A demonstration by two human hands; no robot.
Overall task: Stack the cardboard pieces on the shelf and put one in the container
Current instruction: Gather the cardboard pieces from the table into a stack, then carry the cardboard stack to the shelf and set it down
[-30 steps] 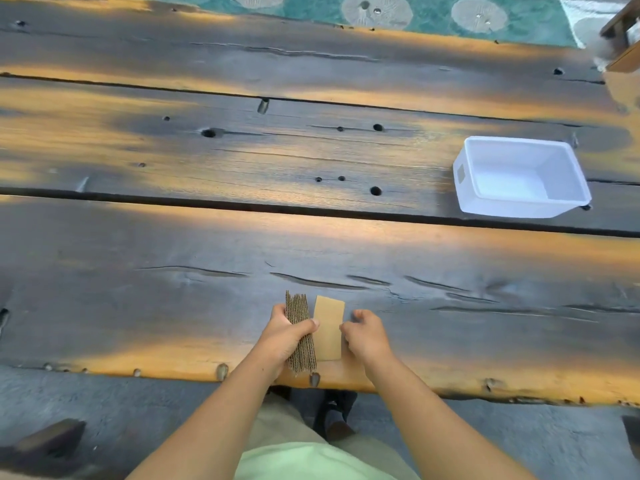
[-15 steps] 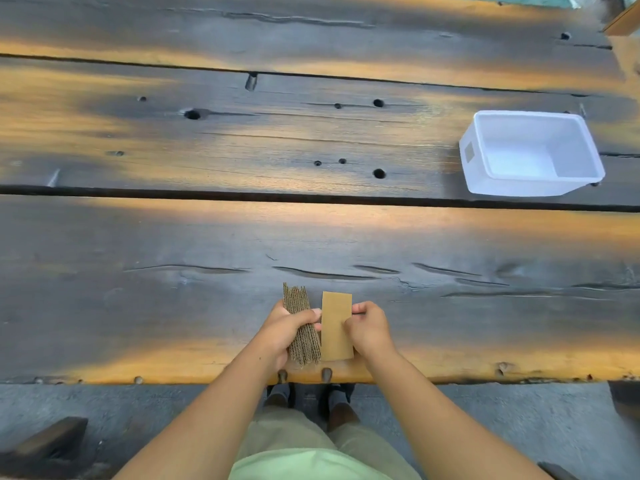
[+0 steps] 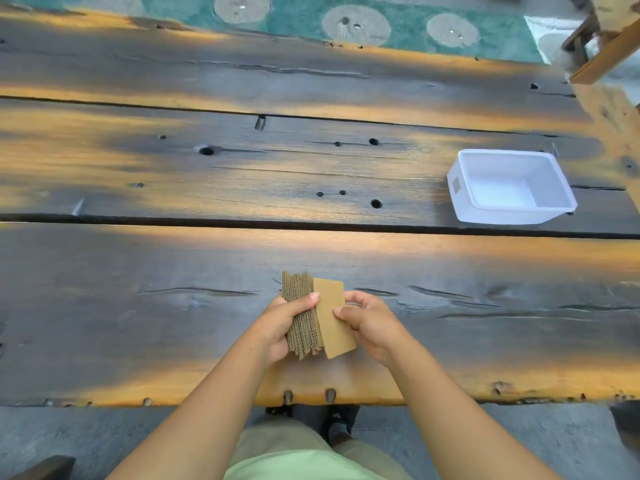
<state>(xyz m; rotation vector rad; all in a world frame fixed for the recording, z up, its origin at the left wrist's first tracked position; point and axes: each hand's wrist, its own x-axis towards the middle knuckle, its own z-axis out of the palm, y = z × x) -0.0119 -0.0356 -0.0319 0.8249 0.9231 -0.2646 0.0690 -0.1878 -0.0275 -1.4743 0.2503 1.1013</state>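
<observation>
A stack of several brown corrugated cardboard pieces [image 3: 302, 313] stands on edge above the near plank of the dark wooden surface [image 3: 173, 306]. My left hand [image 3: 282, 323] grips the stack from the left, thumb across its edges. The outermost flat cardboard piece [image 3: 330, 317] leans off the stack's right side, and my right hand [image 3: 369, 322] pinches it with thumb and fingers. A white plastic container [image 3: 509, 187], with nothing inside, sits on the middle plank far to the right.
Wide gaps run between the planks. A green patterned mat [image 3: 346, 22] lies beyond the far plank. A light wooden frame [image 3: 606, 46] stands at the top right corner. The near edge of the surface is just below my hands.
Both hands have lifted the stack slightly and tilted it. The right hand's piece has fanned away from the stack's right side. The camera view shifted.
</observation>
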